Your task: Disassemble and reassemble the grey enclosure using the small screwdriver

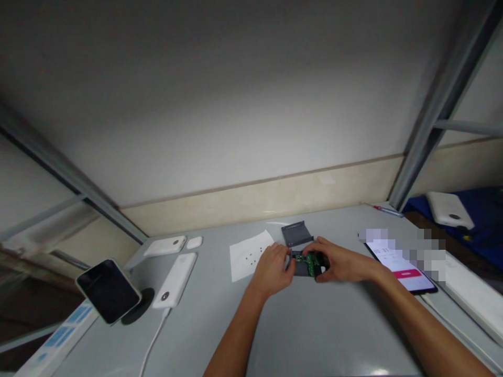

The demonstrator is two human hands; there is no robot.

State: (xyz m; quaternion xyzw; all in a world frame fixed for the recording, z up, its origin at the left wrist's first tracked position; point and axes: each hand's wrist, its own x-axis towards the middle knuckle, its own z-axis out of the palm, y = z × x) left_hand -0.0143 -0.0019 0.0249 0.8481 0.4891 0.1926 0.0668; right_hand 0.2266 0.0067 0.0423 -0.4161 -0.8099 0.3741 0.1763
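Note:
A small dark device with a green circuit board (310,264) lies on the grey table between my hands. My left hand (274,268) has its thumb and fingers closed on the device's left end. At the right end, my right hand (332,261) curls its thumb and fingers around the board's edge. A dark grey metal cover (297,234) lies just behind the device. To the left, a white paper sheet (240,257) carries several tiny dark pieces, apparently screws; my left hand overlaps its right edge.
White power banks (175,280), a small white case (194,242) and a phone on a stand (109,291) stand left. On the right lie a lit phone (401,262), a long white box (471,293) and a pen-like tool (387,210). A wall (251,201) rises behind.

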